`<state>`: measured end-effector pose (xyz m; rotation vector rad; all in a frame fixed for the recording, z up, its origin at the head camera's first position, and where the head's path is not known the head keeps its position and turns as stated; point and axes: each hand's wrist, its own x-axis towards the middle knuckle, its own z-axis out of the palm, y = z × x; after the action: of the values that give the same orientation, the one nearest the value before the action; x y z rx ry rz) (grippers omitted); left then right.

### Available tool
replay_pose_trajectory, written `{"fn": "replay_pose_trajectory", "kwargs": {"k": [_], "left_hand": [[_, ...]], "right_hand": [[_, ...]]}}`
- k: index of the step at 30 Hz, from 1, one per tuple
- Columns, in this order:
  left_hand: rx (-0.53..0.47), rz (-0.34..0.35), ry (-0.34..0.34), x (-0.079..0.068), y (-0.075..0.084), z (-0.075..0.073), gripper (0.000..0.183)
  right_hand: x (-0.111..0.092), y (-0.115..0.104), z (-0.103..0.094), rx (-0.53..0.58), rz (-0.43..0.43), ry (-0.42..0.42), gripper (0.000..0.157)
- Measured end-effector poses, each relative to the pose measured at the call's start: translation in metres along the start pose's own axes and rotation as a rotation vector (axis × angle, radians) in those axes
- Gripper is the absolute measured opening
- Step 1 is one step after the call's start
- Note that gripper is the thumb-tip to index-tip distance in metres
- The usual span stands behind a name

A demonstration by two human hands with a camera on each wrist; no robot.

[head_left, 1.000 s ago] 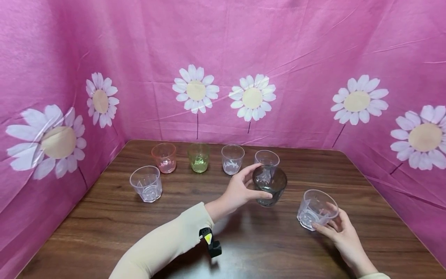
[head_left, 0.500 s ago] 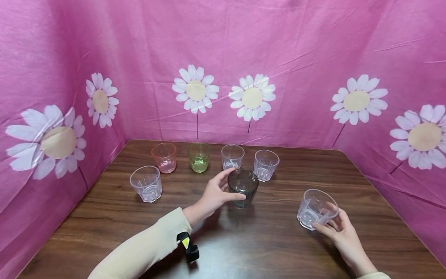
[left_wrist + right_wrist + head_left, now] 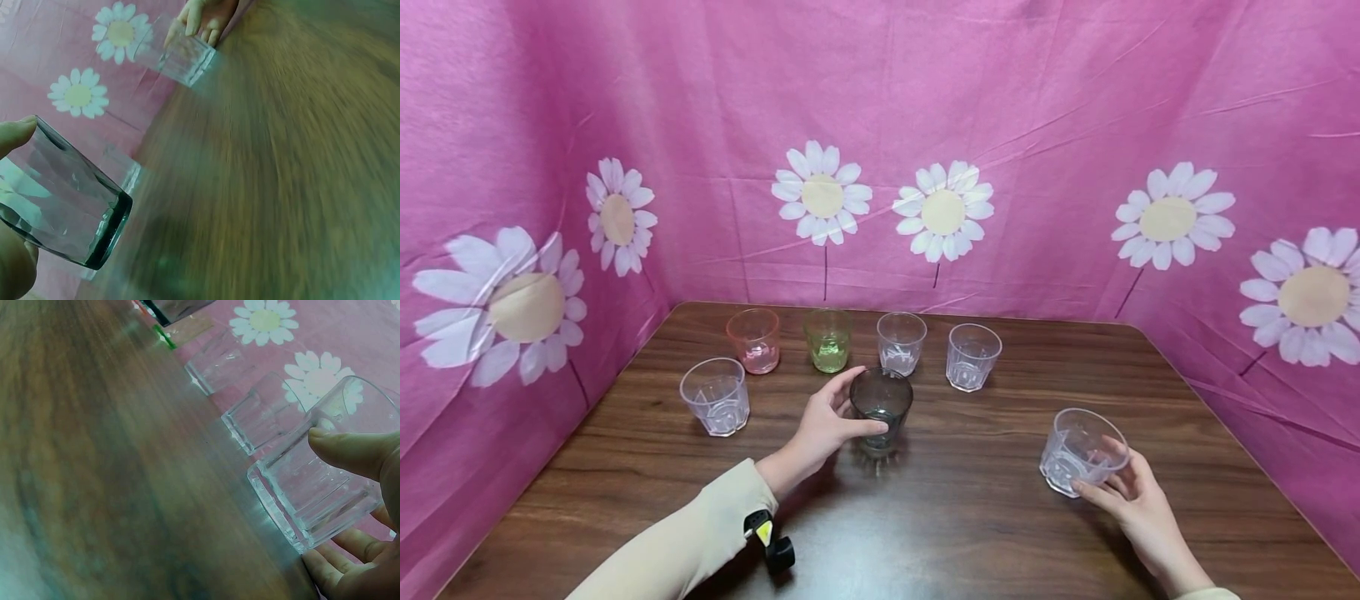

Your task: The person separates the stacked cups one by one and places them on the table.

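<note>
Near the middle of the table, my left hand (image 3: 820,429) grips a dark grey see-through cup (image 3: 882,408), thumb on the near side and fingers around the far side. In the left wrist view the same grey cup (image 3: 69,200) appears held just over the wood, with a dark shadow below it. Over at the right, my right hand (image 3: 1138,504) holds a clear faceted cup (image 3: 1078,450) by its right side. The right wrist view shows the thumb along the wall of that clear cup (image 3: 319,481); whether its base touches the table I cannot tell.
Along the back stand a pink cup (image 3: 754,342), a green cup (image 3: 828,342) and two clear cups (image 3: 901,343), (image 3: 973,358). Another clear cup (image 3: 717,398) stands at the left. Pink flowered cloth (image 3: 1037,125) hangs around the wooden table (image 3: 970,525).
My left hand has carried the grey cup leftward, from in front of the rightmost back cup to the middle, and a little lower in view. The right hand and its clear cup stay put.
</note>
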<state>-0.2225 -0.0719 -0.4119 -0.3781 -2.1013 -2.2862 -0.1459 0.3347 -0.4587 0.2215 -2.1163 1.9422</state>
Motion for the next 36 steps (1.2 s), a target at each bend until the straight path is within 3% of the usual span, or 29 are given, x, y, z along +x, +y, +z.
{"fn": "replay_pose_trajectory", "kwargs": {"k": [7, 18, 25, 36], "left_hand": [[0.024, 0.031, 0.072, 0.003, -0.005, -0.021, 0.083], [0.051, -0.007, 0.146, -0.002, -0.004, -0.050, 0.084], [0.036, -0.032, 0.182, -0.005, -0.005, -0.057, 0.083], [0.066, -0.020, 0.178, -0.007, -0.008, -0.059, 0.084]], "right_hand": [[-0.001, -0.001, 0.000, 0.009, 0.000, -0.003, 0.068], [-0.001, 0.001, 0.000, 0.020, -0.020, -0.006, 0.068], [0.000, 0.001, 0.001, 0.033, -0.027, -0.009, 0.069], [-0.001, -0.001, 0.000, -0.010, 0.008, 0.000, 0.068]]}}
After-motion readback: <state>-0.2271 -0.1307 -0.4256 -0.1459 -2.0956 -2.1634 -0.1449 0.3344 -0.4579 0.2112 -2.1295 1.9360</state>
